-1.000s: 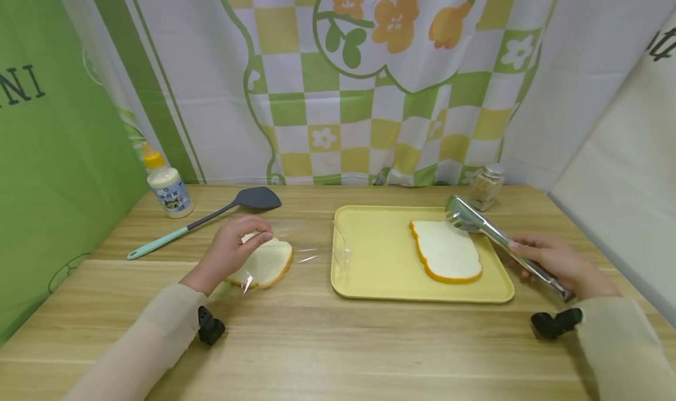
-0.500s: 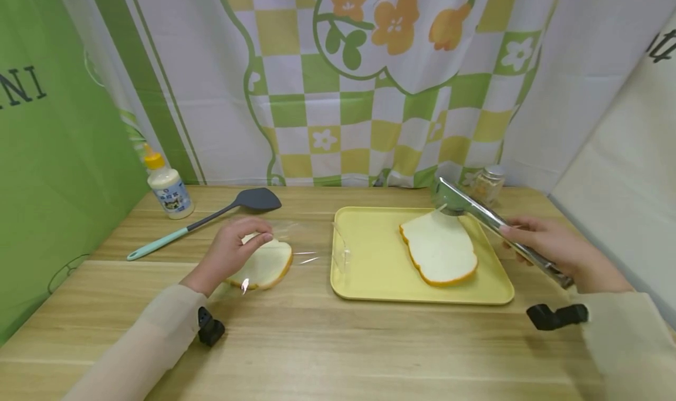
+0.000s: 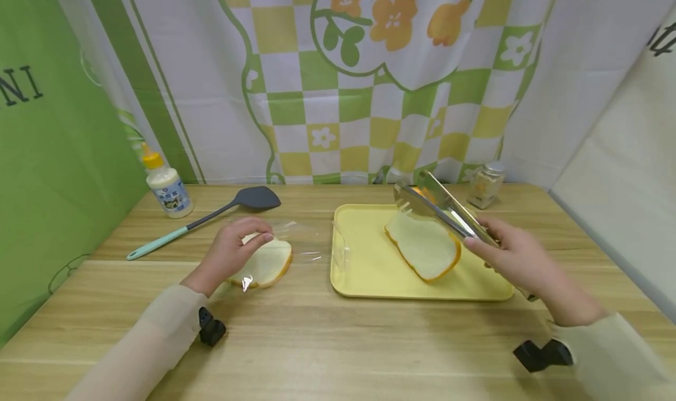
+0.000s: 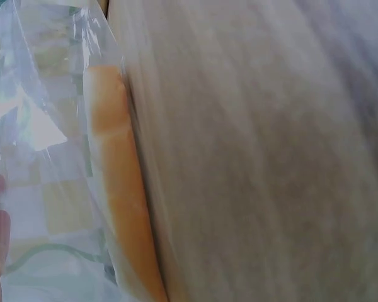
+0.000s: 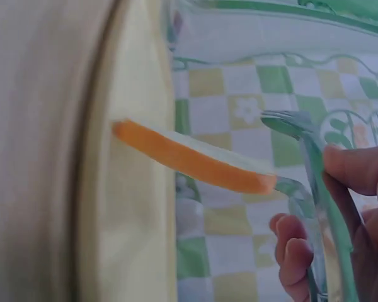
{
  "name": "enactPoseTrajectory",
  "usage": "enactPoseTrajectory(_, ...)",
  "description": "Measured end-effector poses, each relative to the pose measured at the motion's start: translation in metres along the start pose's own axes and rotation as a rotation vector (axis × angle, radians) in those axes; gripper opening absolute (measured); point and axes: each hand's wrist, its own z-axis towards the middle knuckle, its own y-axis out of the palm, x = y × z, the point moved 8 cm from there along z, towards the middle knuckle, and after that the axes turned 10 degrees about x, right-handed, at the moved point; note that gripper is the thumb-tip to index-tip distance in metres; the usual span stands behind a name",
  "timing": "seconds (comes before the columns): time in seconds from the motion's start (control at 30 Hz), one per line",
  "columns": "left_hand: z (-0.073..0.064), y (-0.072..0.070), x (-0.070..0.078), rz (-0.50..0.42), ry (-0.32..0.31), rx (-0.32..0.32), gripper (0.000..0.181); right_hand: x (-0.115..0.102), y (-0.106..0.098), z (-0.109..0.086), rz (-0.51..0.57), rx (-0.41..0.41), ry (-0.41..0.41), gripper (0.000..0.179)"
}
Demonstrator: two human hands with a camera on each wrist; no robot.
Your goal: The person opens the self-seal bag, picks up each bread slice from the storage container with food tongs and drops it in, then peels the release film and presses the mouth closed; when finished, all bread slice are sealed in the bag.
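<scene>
Metal tongs (image 3: 460, 214) are gripped in my right hand (image 3: 520, 263), their two arms spread apart. Between those arms lies the far edge of a bread slice (image 3: 425, 247). The right wrist view shows this slice (image 5: 189, 157) slanting, its near end down on the yellow tray (image 3: 354, 283) and its other end raised at the lower arm of the tongs (image 5: 331, 207). My left hand (image 3: 232, 247) pinches a clear plastic bag (image 3: 308, 239), whose mouth overlaps the tray's left rim. Inside the bag a second slice (image 3: 270, 266) shows, partly hidden by the hand.
A spatula (image 3: 259, 198) with a mint handle lies behind my left hand. At the back left stands a white squeeze bottle (image 3: 170, 192) with a yellow cap. A small glass jar (image 3: 486, 185) is behind the tray at the right, before a checked cloth (image 3: 364, 110).
The tongs have moved left with my right hand, and their arms have spread. The tray's bread slice has shifted left and turned. My left hand and the bag stay put.
</scene>
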Motion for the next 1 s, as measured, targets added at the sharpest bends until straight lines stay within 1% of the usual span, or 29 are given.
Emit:
enactPoseTrajectory(0.23, -0.001, 0.000, 0.000, 0.005, 0.002, 0.001, 0.006, -0.004, 0.021, -0.017, 0.001, 0.077, 0.026, 0.054)
enactPoseTrajectory(0.4, -0.002, 0.002, -0.001, -0.005, 0.002, 0.003, 0.006, -0.005, 0.032, -0.027, 0.019, 0.116, 0.033, 0.050)
enactPoseTrajectory(0.57, -0.001, 0.000, -0.002, -0.013, 0.009, 0.050, 0.006, -0.007, 0.043, -0.034, 0.057, 0.102, 0.053, 0.046)
enactPoseTrajectory(0.63, -0.001, -0.001, -0.002, -0.017, 0.018, 0.069, 0.006, -0.006, 0.048, -0.037, 0.083, 0.089, 0.079, 0.044)
enactPoseTrajectory(0.77, 0.001, -0.002, 0.001, -0.032, 0.050, 0.097, 0.007, -0.005, 0.055, -0.041, 0.124, 0.073, 0.112, 0.041)
enactPoseTrajectory(0.9, 0.001, -0.004, 0.006, -0.053, 0.088, 0.127, 0.008, -0.004, 0.056, -0.043, 0.119, 0.086, 0.109, 0.038)
enactPoseTrajectory(1.0, 0.001, -0.005, 0.009, -0.044, 0.118, 0.140, 0.007, -0.002, 0.054, -0.044, 0.097, 0.102, 0.107, 0.036)
